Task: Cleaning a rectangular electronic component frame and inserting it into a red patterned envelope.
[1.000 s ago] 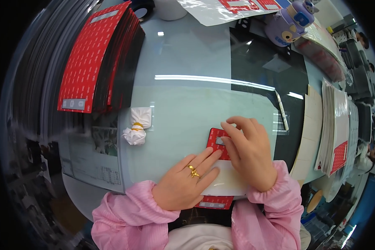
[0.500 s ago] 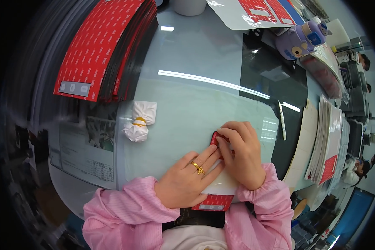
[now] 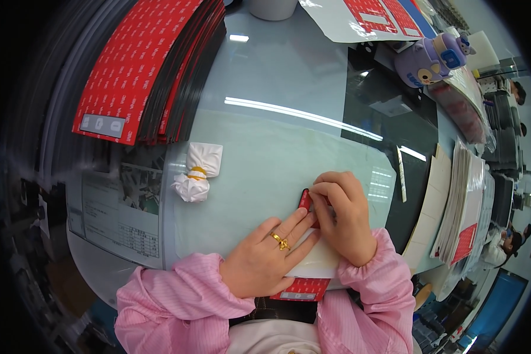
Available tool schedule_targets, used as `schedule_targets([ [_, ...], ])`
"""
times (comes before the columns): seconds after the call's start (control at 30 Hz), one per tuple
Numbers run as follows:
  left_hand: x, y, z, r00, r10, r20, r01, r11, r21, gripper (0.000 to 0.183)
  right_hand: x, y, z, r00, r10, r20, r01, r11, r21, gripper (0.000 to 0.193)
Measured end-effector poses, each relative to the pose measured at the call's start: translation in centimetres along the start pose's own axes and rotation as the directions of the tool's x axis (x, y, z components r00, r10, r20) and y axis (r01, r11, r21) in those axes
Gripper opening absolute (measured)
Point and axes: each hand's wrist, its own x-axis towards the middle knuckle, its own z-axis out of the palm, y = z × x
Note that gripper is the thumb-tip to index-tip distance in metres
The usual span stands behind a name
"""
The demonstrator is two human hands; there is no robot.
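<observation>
My left hand [image 3: 265, 256], with a gold-coloured ring, lies flat with its fingers stretched out over a long strip. The strip's red patterned end [image 3: 301, 289] shows below the hand at the table's near edge. A white, smooth sheet [image 3: 320, 262] covers part of it beside my fingers. At the strip's far end a narrow red, dark-edged part [image 3: 304, 199] sticks out past my left fingertips. There my right hand [image 3: 348, 218] is closed in a pinch, thumb and forefinger together at the red edge. What exactly lies between those fingertips is mostly hidden.
A white cloth bundle [image 3: 204, 159] tied with a yellow band lies to the left. Tall stacks of red-topped black strips [image 3: 137, 76] stand at far left. A lilac bottle [image 3: 422, 64], a white stick [image 3: 402, 174] and stacked sheets [image 3: 457, 200] are on the right.
Both hands hold nearly the same place; my right fingertips have shifted slightly at the red edge. The whole view has moved a little.
</observation>
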Motion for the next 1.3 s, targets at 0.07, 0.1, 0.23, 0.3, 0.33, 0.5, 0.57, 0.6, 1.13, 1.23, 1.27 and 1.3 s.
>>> schedule_targets([
  [0.07, 0.0, 0.0, 0.0, 1.000, -0.001, 0.000, 0.001, 1.000, -0.005, 0.075, 0.1, 0.0, 0.2, 1.000, 0.010, -0.011, -0.010, 1.000, 0.008, 0.020],
  [0.1, 0.1, -0.1, -0.1, 1.000, 0.006, 0.018, -0.005, 1.000, -0.009, 0.077, 0.1, 0.0, 0.3, 1.000, 0.020, -0.022, -0.019, 1.000, 0.015, 0.019],
  [0.23, 0.1, 0.0, -0.3, 0.999, 0.010, 0.037, -0.009, 1.000, -0.015, 0.080, 0.5, 0.5, 0.1, 1.000, -0.023, 0.011, 0.023, 1.000, -0.010, 0.019],
  [0.3, 0.2, 0.0, -0.3, 0.999, 0.006, 0.042, -0.005, 1.000, -0.019, 0.080, 0.5, 0.8, 0.1, 0.999, -0.030, 0.042, 0.031, 0.999, -0.015, 0.020],
  [0.33, 0.2, 0.0, -0.3, 0.999, 0.003, 0.046, -0.001, 1.000, -0.024, 0.080, 0.5, 0.9, 0.0, 0.999, -0.030, 0.042, 0.031, 0.999, -0.015, 0.020],
  [0.5, 0.1, 0.0, -0.3, 0.999, 0.002, 0.051, 0.000, 1.000, -0.022, 0.081, 0.4, 1.6, -0.3, 0.991, -0.088, 0.101, 0.085, 0.996, 0.034, 0.021],
  [0.57, 0.1, 0.0, -0.3, 0.999, -0.003, 0.054, 0.004, 1.000, -0.023, 0.081, 0.3, 2.0, -0.7, 0.987, -0.118, 0.112, 0.112, 0.992, 0.060, 0.023],
  [0.6, 0.1, 0.0, -0.3, 0.999, 0.000, 0.054, 0.002, 1.000, -0.023, 0.082, 0.2, 2.1, -0.8, 0.982, -0.148, 0.121, 0.138, 0.987, 0.085, 0.024],
  [1.13, -0.1, 0.0, -0.2, 0.998, 0.009, 0.061, -0.009, 1.000, 0.000, 0.084, 1.3, 1.5, -1.5, 0.971, -0.166, 0.173, 0.160, 0.986, 0.047, 0.030],
  [1.23, 0.0, 0.0, -0.2, 0.998, 0.012, 0.058, -0.012, 1.000, -0.005, 0.083, 1.2, 1.5, -1.4, 0.971, -0.152, 0.182, 0.145, 0.988, 0.054, 0.029],
  [1.27, -0.1, 0.0, -0.2, 0.998, 0.010, 0.058, -0.010, 1.000, -0.005, 0.083, 1.1, 1.8, -1.2, 0.968, -0.177, 0.177, 0.162, 0.982, 0.095, 0.028],
  [1.3, -0.1, 0.0, -0.1, 0.999, 0.008, 0.050, -0.008, 1.000, 0.000, 0.083, 1.0, 2.0, -1.2, 0.964, -0.201, 0.172, 0.179, 0.974, 0.136, 0.027],
])
